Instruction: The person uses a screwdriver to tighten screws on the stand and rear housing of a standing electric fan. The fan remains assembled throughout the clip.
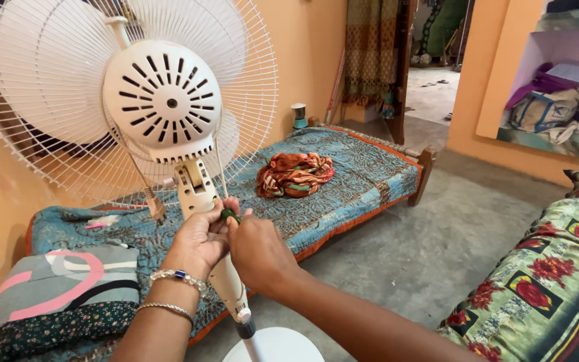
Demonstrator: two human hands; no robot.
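Beside a bed (363, 181), both hands' fingers (230, 206) pinch, seemingly, a green knob (230, 215) on the fan's neck (197, 189).

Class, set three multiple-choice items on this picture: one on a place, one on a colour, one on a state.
1. Where does the crumpled orange cloth lie?
A on the bed
B on the floor
C on the shelf

2. What colour is the fan?
A black
B white
C red

3. What are the hands doing?
A resting on the bed
B holding a cup
C meeting at the fan's neck

Key: 1 A, the cloth sits on the blue bed cover; 2 B, grille and motor housing are white; 3 C, left hand and right hand pinch a small green part there.
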